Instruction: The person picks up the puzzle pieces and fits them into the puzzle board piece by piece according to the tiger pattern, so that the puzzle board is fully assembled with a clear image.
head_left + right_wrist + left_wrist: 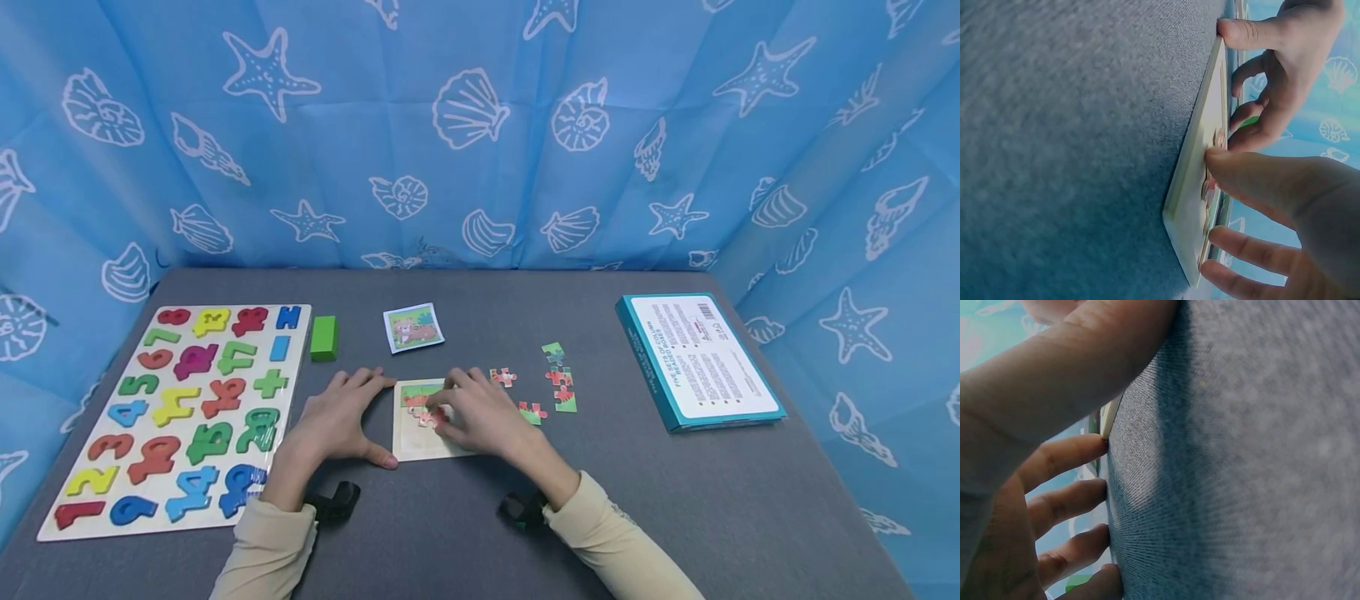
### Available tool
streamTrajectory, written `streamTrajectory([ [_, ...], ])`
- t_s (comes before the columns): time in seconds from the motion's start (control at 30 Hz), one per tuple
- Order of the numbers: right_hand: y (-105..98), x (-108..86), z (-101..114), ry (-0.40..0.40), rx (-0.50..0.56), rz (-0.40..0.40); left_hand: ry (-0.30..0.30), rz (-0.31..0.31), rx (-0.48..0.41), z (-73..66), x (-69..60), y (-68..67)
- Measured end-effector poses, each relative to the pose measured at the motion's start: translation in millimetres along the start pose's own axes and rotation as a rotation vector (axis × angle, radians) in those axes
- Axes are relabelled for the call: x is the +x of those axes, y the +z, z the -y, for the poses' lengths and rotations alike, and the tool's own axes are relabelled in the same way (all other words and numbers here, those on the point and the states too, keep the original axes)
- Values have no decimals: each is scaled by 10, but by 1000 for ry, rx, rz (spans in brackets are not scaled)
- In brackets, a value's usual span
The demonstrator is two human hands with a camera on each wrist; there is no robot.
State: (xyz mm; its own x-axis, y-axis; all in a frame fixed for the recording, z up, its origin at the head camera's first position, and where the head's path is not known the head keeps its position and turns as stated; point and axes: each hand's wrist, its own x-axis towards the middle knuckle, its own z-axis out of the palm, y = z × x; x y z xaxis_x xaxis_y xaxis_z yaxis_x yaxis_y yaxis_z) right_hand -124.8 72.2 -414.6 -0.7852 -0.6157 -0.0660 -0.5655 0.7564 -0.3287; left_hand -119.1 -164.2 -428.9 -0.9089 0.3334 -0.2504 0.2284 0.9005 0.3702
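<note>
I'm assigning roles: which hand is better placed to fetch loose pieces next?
Probably the right hand: loose puzzle pieces lie nearer it, while the left hand is at the left edge of the puzzle board.

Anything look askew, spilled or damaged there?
Nothing looks spilled or damaged. The small square white-bordered picture card lies slightly askew beyond the pale square puzzle tray, its edges not parallel to the back edge of the grey fabric-covered table.
</note>
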Motion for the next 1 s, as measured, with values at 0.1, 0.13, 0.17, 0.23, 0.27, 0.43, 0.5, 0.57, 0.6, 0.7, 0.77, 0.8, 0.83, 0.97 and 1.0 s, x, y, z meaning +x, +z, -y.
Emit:
streamTrajectory([
  [0.1, -6, 6, 7, -4, -15, 31, -4, 4, 1, 1, 1, 2],
  [0.13, -5, 7, 11, -5, -18, 37, -4, 4, 1, 1, 1, 3],
  [0.17, -2, 10, 13, -6, -20, 42, -5, 5, 2, 0, 0, 4],
  [0.23, 4, 15, 18, 2, -14, 44, -5, 5, 1, -1, 0, 4],
  [0.27, 12, 17, 16, 6, -8, 35, -5, 4, 1, -1, -1, 4],
  [0.43, 54, 32, 3, 15, -23, -24, -2, 0, 1, 0, -2, -1],
  [0.5, 67, 33, 2, 18, -31, -51, -2, -1, 5, 1, -2, -3],
  [0.57, 76, 31, 2, 26, -34, -79, 0, -3, 9, 3, -2, -4],
  [0.6, 80, 31, 3, 35, -41, -93, 1, -5, 10, 4, -2, -4],
  [0.7, 97, 36, 9, 78, -64, -132, 3, -6, 11, 7, -1, -5],
  [0.77, 114, 41, 15, 110, -78, -154, 3, -5, 12, 7, 0, -4],
  [0.8, 118, 42, 19, 126, -86, -163, 3, -5, 13, 7, 0, -4],
  [0.83, 120, 43, 23, 142, -86, -170, 2, -5, 14, 7, 1, -4],
  [0.97, 84, 27, 26, 173, -54, -174, 1, -6, 14, 5, -1, -3],
  [1.0, 60, 22, 22, 167, -43, -161, 1, -6, 14, 4, -1, -4],
])
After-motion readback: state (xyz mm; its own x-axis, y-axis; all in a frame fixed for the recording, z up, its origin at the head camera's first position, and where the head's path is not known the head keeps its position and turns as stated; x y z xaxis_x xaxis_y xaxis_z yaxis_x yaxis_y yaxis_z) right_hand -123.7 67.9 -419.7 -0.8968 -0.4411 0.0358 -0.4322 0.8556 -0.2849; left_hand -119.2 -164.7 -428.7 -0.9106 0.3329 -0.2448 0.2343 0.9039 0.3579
